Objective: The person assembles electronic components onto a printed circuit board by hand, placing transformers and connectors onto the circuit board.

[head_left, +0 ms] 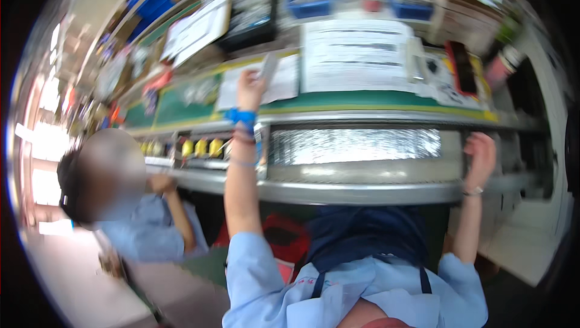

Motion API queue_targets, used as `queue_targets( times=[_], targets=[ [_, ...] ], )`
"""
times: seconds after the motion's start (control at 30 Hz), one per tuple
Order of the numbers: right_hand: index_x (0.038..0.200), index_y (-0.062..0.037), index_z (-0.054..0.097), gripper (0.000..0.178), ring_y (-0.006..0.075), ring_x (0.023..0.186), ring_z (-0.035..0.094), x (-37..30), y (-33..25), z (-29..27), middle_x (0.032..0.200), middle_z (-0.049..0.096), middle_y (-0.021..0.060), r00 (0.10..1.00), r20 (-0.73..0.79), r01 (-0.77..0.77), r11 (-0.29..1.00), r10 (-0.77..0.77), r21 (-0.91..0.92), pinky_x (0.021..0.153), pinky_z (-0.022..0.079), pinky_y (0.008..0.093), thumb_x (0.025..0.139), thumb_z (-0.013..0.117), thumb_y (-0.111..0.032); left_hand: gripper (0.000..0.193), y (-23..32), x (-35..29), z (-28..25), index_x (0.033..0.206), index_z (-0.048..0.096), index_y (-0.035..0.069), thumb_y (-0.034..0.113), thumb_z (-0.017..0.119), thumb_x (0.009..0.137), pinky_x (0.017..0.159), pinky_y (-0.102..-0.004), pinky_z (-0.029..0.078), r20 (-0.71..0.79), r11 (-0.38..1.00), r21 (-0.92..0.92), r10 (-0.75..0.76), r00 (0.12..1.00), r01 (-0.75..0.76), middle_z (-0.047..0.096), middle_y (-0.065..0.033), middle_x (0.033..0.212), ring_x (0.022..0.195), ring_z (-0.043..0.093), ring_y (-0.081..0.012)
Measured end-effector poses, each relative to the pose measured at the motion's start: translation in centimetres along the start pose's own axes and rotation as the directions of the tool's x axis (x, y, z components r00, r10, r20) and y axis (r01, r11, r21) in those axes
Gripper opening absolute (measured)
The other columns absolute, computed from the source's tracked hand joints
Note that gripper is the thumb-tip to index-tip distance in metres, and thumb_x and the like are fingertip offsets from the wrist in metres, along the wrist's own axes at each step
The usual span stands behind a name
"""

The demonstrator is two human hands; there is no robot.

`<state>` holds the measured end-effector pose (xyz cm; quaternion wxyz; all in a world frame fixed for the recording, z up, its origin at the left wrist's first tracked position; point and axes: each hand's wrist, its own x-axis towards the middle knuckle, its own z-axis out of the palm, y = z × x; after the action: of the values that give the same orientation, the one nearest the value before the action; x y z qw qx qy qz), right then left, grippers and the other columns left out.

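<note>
Grey piece (269, 67) in left hand (250, 86), right hand (480, 155) well apart

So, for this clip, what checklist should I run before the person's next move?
1. Left hand has a grip on the pale grey, flat object: ok, it appears held.
2. That object's exact kind: cannot tell, blurred.
3. Right hand free: ok, nothing visible in it.
4. Right hand off the long, silver metal rail: cannot tell whether it touches.
5. Bright blue wristband on the left wrist: ok.
6. Co-worker's hand apart from both hands: ok.
</note>
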<state>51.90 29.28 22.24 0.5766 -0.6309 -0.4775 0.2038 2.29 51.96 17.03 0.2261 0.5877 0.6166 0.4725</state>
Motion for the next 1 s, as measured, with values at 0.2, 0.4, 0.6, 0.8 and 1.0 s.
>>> queue_targets(
  times=[0.2,0.4,0.6,0.8,1.0],
  targets=[
    [0.106,-0.0022,0.049,0.022,0.0182,0.091,0.052,-3.4,-3.5,3.5,0.098,0.051,0.0091,0.793,0.541,-0.021,0.875,-0.28,0.484,0.082,0.041,0.0301,0.085,0.052,-0.009,0.044,1.3,-1.6,3.7,0.108,0.052,0.001,0.026,0.067,0.075,0.085,-0.0404,0.039,0.002,0.659,0.635,0.521,0.854,-0.403,0.055,-0.0174,0.103,0.095,0.052,-0.0311],
    [0.137,0.0034,0.01,0.083,0.0281,0.133,0.016,-4.8,-14.5,-2.9,0.142,0.016,0.0217,0.649,-0.051,0.152,0.064,-0.759,0.986,0.104,0.018,0.0397,0.086,0.039,-0.055,0.033,23.8,-12.4,10.1,0.118,0.042,-0.003,0.007,0.05,0.087,0.093,-0.0372,0.033,-0.086,0.744,-0.008,0.665,0.742,-0.668,0.042,-0.0151,0.12,0.107,0.044,-0.0257],
    [0.137,0.002,0.005,0.101,0.032,0.132,0.011,-8.3,-18.4,-2.8,0.141,0.008,0.0235,0.467,-0.32,0.105,-0.308,-0.824,0.946,0.104,-0.003,0.0457,0.075,0.032,-0.073,0.028,29.3,-20.6,12.7,0.113,0.04,-0.002,-0.001,0.043,0.086,0.095,-0.0388,0.031,0.044,0.603,-0.1,0.798,0.601,-0.792,0.038,-0.0177,0.121,0.112,0.039,-0.0295],
    [0.128,0.0073,0.033,0.068,0.0422,0.114,0.043,-12.9,-23.2,-3.5,0.121,0.041,0.0342,0.564,-0.781,0.348,-0.781,-0.267,0.519,0.102,0.024,0.0519,0.089,0.036,-0.048,0.027,28.6,-23.7,13.6,0.11,0.042,0.0,-0.004,0.045,0.083,0.095,-0.0394,0.031,0.079,0.575,-0.207,0.817,0.572,-0.792,0.039,-0.0169,0.117,0.111,0.039,-0.029],
    [0.122,0.0109,0.041,0.067,0.0435,0.114,0.043,-14.2,-18.6,-8.9,0.114,0.046,0.0365,0.442,-0.61,0.434,-0.438,-0.658,0.787,0.105,0.02,0.0472,0.091,0.029,-0.048,0.03,30.3,-26.1,14.2,0.109,0.042,-0.001,-0.007,0.045,0.08,0.094,-0.0402,0.032,0.098,0.523,-0.232,0.851,0.516,-0.82,0.038,-0.0174,0.115,0.109,0.039,-0.0295]
  ],
)
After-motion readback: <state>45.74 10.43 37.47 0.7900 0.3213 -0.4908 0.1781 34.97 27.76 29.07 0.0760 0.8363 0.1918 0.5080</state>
